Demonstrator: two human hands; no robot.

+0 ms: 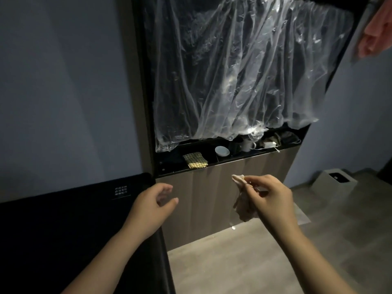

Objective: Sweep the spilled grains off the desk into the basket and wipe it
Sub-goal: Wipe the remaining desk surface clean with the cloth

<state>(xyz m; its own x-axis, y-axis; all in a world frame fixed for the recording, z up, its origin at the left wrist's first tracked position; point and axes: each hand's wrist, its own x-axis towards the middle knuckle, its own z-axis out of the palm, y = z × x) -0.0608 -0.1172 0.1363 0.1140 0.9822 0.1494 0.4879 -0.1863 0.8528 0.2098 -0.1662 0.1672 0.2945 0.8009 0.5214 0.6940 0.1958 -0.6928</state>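
Left hand (148,206) hangs loosely open and empty while right hand (270,198) pinches a crumpled cloth (244,210) by its top, seemingly to wipe the dark worktop (63,221) at eight o'clock; the basket (327,184) stands at three o'clock.

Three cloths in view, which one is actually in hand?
The pale crumpled cloth, pinched by the right hand. The checked cloth lies on the shelf; the pink cloth hangs upper right.
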